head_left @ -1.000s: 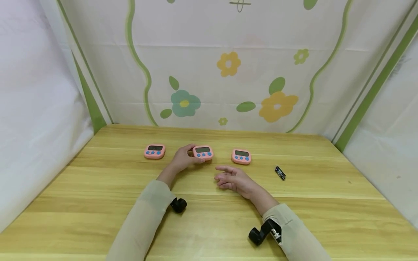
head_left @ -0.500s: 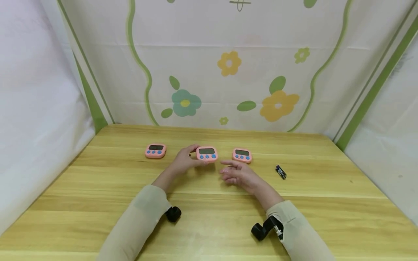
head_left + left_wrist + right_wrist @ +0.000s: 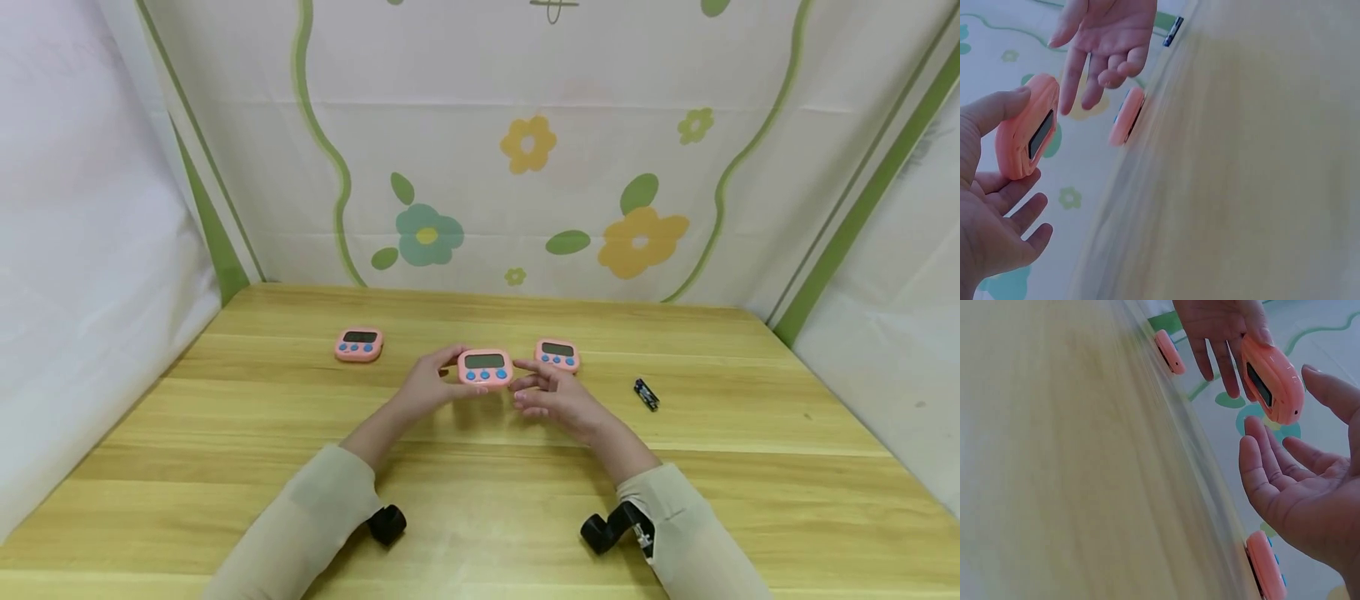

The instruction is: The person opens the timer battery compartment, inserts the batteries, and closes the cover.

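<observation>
A pink digital timer [image 3: 485, 369] with a grey screen and blue buttons is held up off the table by my left hand [image 3: 431, 385]. Its thumb and fingers pinch the timer by the left end. A dark rectangular patch shows on the back of this timer [image 3: 1030, 128] in the left wrist view. My right hand [image 3: 558, 400] hovers beside the timer's right end, fingers loosely spread, gripping nothing. In the right wrist view a gap shows between the right hand [image 3: 1310, 481] and the held timer [image 3: 1275, 381].
On the wooden table [image 3: 480, 517] a second pink timer [image 3: 359, 344] lies to the left. A third timer [image 3: 557, 355] lies just behind the right hand, partly covered by it. Farther right is a small dark battery-like piece [image 3: 646, 395]. A flowered cloth [image 3: 465, 150] hangs behind.
My left hand has brought the held timer right and closer to me. The right hand has shifted slightly right and away from me, so the two now nearly meet.
</observation>
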A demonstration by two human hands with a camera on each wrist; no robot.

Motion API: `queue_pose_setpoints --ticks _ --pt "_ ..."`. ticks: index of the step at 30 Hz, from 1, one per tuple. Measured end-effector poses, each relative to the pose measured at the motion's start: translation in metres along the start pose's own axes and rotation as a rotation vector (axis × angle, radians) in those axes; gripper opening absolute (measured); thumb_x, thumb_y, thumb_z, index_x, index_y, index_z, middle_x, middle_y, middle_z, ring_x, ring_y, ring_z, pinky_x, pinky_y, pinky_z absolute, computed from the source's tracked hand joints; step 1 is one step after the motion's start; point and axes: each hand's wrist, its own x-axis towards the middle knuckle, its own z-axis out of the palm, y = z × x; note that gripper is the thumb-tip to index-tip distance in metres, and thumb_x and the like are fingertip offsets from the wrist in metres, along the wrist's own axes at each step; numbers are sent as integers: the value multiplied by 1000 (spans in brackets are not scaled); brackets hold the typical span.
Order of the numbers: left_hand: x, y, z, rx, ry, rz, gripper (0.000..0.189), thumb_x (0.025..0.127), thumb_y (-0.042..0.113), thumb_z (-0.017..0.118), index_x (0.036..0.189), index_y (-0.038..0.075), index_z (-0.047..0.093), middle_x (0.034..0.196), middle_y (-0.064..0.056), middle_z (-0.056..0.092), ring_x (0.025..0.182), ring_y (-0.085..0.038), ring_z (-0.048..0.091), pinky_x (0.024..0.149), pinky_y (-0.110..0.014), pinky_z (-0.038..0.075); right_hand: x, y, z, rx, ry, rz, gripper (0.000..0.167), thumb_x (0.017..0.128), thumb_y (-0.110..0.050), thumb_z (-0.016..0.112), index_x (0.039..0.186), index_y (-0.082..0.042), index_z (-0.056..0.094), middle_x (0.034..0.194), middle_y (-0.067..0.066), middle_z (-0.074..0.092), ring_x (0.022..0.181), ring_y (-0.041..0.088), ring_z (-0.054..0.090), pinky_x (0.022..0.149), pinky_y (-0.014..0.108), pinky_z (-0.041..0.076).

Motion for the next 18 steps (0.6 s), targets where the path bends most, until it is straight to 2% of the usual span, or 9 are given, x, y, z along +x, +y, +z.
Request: queue_pose_setpoints --ticks 5,8,12,18 --pt "-10 3 3 -23 -12 -9 60 64 25 76 118 13 52 111 4 53 104 -16 44 91 -37 36 -1 -1 4 -109 13 -42 62 78 -6 62 131 -1 31 109 19 47 87 22 54 77 45 45" --pt "-14 3 4 -47 -25 10 58 65 22 76 117 13 52 111 3 53 104 -17 44 91 -37 36 -2 -1 7 -156 13 -58 65 76 -9 65 131 -3 32 109 19 47 86 23 53 76 46 45" --pt "-20 12 4 -76 -43 27 59 67 15 74 120 4 49 112 -4 53 104 -22 45 89 -41 37 -4 -1 11 -162 21 -51 65 75 -10 67 130 -5 34 108 18 45 87 25 52 75 46 45" --pt "-28 28 4 -111 -67 -17 57 70 7 71 121 2 47 113 -7 52 103 -26 46 89 -41 38 -3 1 12 -167 40 -56 66 75 -10 68 130 -3 33 108 17 43 86 24 52 75 41 47"
